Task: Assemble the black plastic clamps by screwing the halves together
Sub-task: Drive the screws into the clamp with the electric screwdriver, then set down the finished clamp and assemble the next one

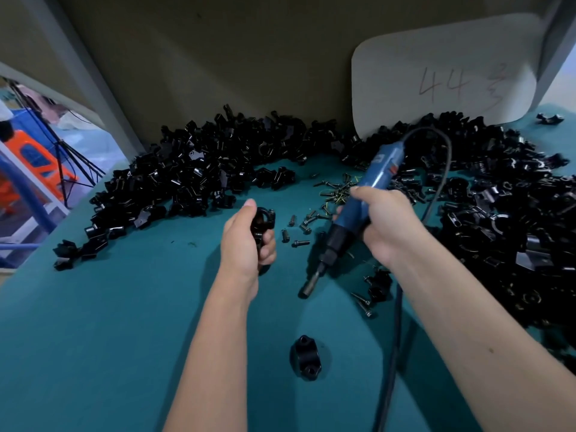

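My left hand (246,241) grips a black plastic clamp (263,221) above the teal table, its ring end sticking up past my thumb. My right hand (381,224) is wrapped around a blue electric screwdriver (363,198), whose black tip (307,289) points down and left, close to the table surface. The tip and the clamp are apart. Loose screws (330,194) lie scattered between and beyond my hands. A single black clamp half (307,358) lies on the table near the front.
Large heaps of black clamp parts fill the back left (187,176) and the right side (511,219) of the teal table (109,338). A white card marked 44 (445,76) leans against the back wall. The screwdriver's cable (396,338) runs down by my right forearm.
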The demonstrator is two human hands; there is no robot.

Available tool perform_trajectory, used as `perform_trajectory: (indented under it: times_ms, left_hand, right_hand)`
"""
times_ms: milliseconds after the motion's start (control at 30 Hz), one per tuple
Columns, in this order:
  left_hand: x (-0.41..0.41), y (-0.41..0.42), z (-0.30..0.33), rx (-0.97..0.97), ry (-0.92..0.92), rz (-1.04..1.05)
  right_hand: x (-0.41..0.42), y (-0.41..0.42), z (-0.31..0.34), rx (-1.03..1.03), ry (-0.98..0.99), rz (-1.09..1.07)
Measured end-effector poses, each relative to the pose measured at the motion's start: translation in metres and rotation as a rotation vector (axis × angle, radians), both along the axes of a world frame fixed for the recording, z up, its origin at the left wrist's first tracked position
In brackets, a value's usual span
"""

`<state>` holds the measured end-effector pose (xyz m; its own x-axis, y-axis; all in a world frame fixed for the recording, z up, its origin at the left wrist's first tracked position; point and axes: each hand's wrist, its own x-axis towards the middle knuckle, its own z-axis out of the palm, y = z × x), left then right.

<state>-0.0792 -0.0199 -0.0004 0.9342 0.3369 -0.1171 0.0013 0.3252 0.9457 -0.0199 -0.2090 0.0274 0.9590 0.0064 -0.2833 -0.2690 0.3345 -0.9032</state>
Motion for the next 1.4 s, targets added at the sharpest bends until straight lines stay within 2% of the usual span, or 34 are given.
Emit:
perform_trajectory:
  times_ms: [100, 167, 300, 367, 467, 500, 533, 600, 633, 700, 767, 833, 933, 1067, 1133, 1267, 1400]
  left_hand:
    - [0.001, -0.010, 0.001, -0.031, -0.009, -0.017]
    - [0.002, -0.017, 0.000, 0.033, -0.012, 0.024]
    - [0.001, -0.028, -0.002, 0.252, 0.032, 0.080]
    - [0.000, -0.030, 0.000, 0.313, 0.001, 0.070]
    - [-0.002, -0.038, 0.004, 0.673, -0.080, 0.073]
    - [-0.004, -0.042, 0.007, 0.776, -0.112, 0.089]
    - [-0.004, -0.049, 0.010, 0.830, -0.146, 0.109]
    - [-0.004, -0.062, 0.017, 0.883, -0.204, 0.180]
    - [-0.003, -0.073, 0.022, 0.895, -0.228, 0.207]
    - [-0.003, -0.100, 0.030, 0.845, -0.267, 0.233]
    - [-0.001, -0.130, 0.036, 0.769, -0.250, 0.220]
    - [0.003, -0.161, 0.042, 0.776, -0.212, 0.144]
    - [0.011, -0.202, 0.047, 0.930, -0.158, -0.005]
    - [0.014, -0.259, 0.050, 1.134, -0.330, -0.170]
    - [0.015, -0.280, 0.049, 1.178, -0.367, -0.277]
    - [0.013, -0.306, 0.040, 1.352, -0.415, -0.357]
    - [0.024, -0.302, 0.044, 1.286, -0.410, -0.342]
  right_hand:
    - [-0.002, 0.002, -0.006, -0.472, -0.082, 0.132]
    - [0.001, -0.002, -0.010, -0.652, -0.121, 0.181]
    - [0.007, -0.014, -0.006, -1.050, -0.267, 0.087]
    - [0.008, -0.019, -0.002, -1.177, -0.338, 0.023]
    - [0.007, -0.025, 0.005, -1.497, -0.488, 0.002]
    - [0.006, -0.025, 0.010, -1.475, -0.545, 0.020]
    - [0.004, -0.028, 0.017, -1.343, -0.575, 0.087]
    - [-0.001, -0.029, 0.030, -0.868, -0.573, 0.350]
    - [-0.006, -0.034, 0.035, -0.731, -0.582, 0.466]
    - [-0.012, -0.050, 0.042, -0.654, -0.647, 0.570]
    - [-0.015, -0.073, 0.049, -0.645, -0.641, 0.524]
    - [-0.016, -0.105, 0.055, -0.700, -0.585, 0.407]
    - [-0.022, -0.158, 0.064, -0.918, -0.449, 0.230]
    - [-0.032, -0.221, 0.080, -1.352, -0.263, 0.025]
    - [-0.034, -0.240, 0.087, -1.490, -0.237, -0.149]
    - [-0.030, -0.245, 0.091, -1.408, -0.235, -0.285]
    - [0.005, -0.219, 0.091, -1.408, -0.326, -0.291]
